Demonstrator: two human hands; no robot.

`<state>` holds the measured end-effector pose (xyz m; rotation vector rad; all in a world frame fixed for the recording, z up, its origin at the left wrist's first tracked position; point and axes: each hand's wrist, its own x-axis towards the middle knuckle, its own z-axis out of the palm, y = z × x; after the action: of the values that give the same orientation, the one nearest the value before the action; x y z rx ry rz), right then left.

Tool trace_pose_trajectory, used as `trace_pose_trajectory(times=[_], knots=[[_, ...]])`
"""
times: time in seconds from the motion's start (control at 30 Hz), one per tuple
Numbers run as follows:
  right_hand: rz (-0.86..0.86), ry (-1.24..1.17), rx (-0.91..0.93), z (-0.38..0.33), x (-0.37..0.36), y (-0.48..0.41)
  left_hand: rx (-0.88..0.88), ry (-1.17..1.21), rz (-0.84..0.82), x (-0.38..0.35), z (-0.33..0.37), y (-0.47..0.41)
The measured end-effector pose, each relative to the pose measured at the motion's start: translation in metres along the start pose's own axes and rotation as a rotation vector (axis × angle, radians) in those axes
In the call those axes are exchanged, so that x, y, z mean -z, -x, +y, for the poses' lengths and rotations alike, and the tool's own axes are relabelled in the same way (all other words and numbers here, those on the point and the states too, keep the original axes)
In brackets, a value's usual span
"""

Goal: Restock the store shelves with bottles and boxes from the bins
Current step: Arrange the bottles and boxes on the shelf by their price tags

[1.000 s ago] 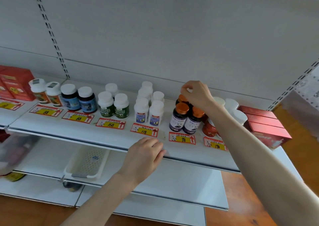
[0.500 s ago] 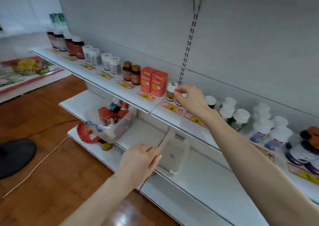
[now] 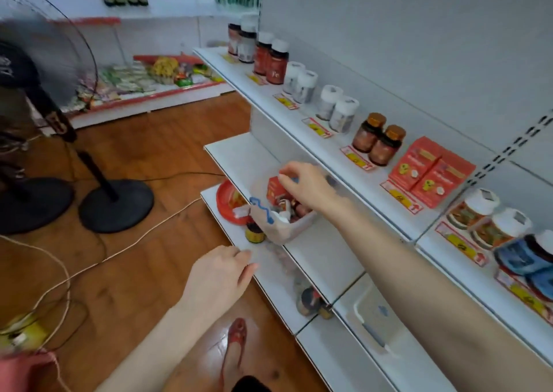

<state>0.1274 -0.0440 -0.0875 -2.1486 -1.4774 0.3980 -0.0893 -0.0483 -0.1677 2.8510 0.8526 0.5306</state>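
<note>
**A:** Head view. The upper shelf (image 3: 338, 144) runs from 11 o'clock down to 4 o'clock and it looks well filled. White-capped bottles (image 3: 335, 110), amber bottles (image 3: 378, 144) and orange boxes (image 3: 431, 170) sit paired behind their price tags (image 3: 317, 126).

**B:** So, mostly done?

**A:** I'd judge it past halfway, not finished. The bin (image 3: 287, 230) on the lower shelf (image 3: 239, 158), dead centre, holds several items, a red box (image 3: 273, 188) among them.

**B:** How does that box lie?

**A:** It's standing, slightly tilted. Its long axis runs 6 to 12 o'clock, top end toward 12. The bin's handle end points to about 8 o'clock, toward the aisle.

**B:** And the hands?

**A:** The right hand (image 3: 311, 188) hovers over the bin, fingertips (image 3: 282, 179) bunched right at the box's top, aimed toward 9 o'clock. Touching or just shy, I cannot tell, so I won't call a grasp. The left hand (image 3: 218, 275) is at 7 o'clock from the bin, beside a shelf's front edge, fingers loosely curled, holding nothing.
</note>
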Motion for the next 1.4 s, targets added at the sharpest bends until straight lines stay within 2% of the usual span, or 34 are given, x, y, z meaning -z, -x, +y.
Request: trace_pose_trajectory(times=[0.33, 0.6, 0.77, 0.97, 1.07, 1.2, 1.4], knots=[[-0.192, 0.022, -0.339, 0.072, -0.077, -0.127, 0.027, 0.019, -0.128, -0.053, -0.115, -0.114], [-0.35, 0.109, -0.679, 0.139, -0.132, -0.147, -0.002, 0.127, -0.246, -0.115, -0.169, -0.182], [-0.372, 0.104, -0.838, 0.168, -0.174, -0.155, -0.134, 0.187, -0.294, -0.175, -0.194, -0.234], [-0.305, 0.046, -1.004, 0.195, -0.218, -0.16, -0.217, 0.187, -0.461, -0.244, -0.2, -0.278], [-0.346, 0.094, -1.032, 0.204, -0.228, -0.162, -0.3, 0.163, -0.505, -0.264, -0.201, -0.285], [-0.32, 0.181, -1.052, 0.201, -0.217, -0.161, -0.386, 0.094, -0.513, -0.272, -0.207, -0.289], [-0.022, -0.022, -1.051, 0.176, -0.155, -0.132, -0.554, 0.148, -0.508, -0.28, -0.179, -0.316]])
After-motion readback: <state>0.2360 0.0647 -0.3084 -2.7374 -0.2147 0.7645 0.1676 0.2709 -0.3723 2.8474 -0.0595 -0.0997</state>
